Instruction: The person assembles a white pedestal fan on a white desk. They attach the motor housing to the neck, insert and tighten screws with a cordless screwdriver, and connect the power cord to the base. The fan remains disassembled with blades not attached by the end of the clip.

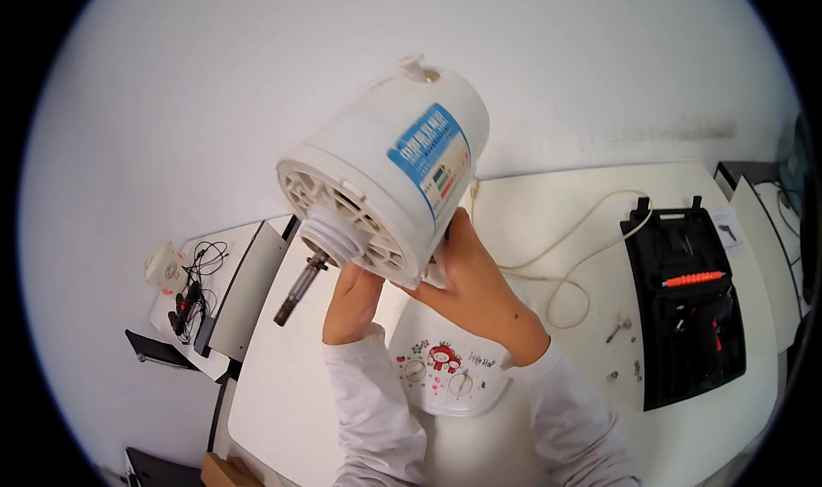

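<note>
A white fan motor housing (368, 136) with a blue label is held up above the table, tilted. Its vented front faces down to the left, and a bare threaded metal shaft (300, 290) sticks out of it. My left hand (353, 303) supports it from below near the front, its fingers partly hidden behind the housing. My right hand (471, 286) grips the lower right side. Under my wrists stands the white fan base (449, 384), with a red cartoon print and two round dials.
To the right lies an opened black tool case (685, 307) with an orange flexible shaft (693, 279). Beside it are small metal parts (618, 328). A cream power cord (556, 277) loops over the white table (291, 401). Black cables (193, 303) sit on a side table, left.
</note>
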`<state>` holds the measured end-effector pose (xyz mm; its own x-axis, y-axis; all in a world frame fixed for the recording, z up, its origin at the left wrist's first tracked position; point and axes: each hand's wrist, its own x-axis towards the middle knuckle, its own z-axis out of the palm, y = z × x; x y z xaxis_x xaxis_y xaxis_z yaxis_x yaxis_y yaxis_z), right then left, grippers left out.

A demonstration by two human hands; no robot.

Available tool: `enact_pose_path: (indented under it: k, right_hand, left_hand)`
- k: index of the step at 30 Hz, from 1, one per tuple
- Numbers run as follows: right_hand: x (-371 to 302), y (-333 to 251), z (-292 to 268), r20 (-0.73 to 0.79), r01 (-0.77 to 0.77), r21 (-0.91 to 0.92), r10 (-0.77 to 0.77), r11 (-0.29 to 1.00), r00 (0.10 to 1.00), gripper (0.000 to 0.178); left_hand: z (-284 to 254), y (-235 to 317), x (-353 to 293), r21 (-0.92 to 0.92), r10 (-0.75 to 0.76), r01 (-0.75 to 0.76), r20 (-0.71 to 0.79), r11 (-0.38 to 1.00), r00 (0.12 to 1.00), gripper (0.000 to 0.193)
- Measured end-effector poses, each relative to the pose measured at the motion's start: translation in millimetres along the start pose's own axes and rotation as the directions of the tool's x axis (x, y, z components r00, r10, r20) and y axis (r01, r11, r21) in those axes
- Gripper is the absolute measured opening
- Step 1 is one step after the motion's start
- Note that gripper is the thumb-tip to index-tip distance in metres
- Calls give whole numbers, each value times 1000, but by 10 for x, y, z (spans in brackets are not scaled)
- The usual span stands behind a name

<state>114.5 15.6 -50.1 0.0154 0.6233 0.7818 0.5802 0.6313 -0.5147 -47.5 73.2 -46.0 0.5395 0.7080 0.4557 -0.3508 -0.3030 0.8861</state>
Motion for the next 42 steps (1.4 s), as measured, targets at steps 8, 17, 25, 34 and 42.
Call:
enact_pose_path:
  k: [8, 17, 25, 34, 42]
  right_hand:
    - [18, -92, 97, -96, -138, 81, 145, 987, 985, 80]
    - [31, -118, 12, -6, -241, 419, 268, 876, 963, 73]
    - [-194, 235, -137, 297, -442, 664, 330, 603, 896, 65]
    - [-165, 80, -286, 265, -370, 522, 266, 769, 927, 61]
    - [-19, -445, -878, 334, -288, -134, 317, 948, 888, 76]
  left_hand:
    - [-218, -94, 20, 148, -93, 88, 27, 985, 995, 68]
    - [54, 135, 46, -10, -176, 176, 15, 984, 984, 74]
    - [420, 437, 39, 295, -44, 40, 6, 955, 999, 85]
    - [449, 459, 41, 471, 10, -28, 40, 882, 999, 90]
    - [481, 458, 66, 229, 66, -75, 50, 970, 997, 68]
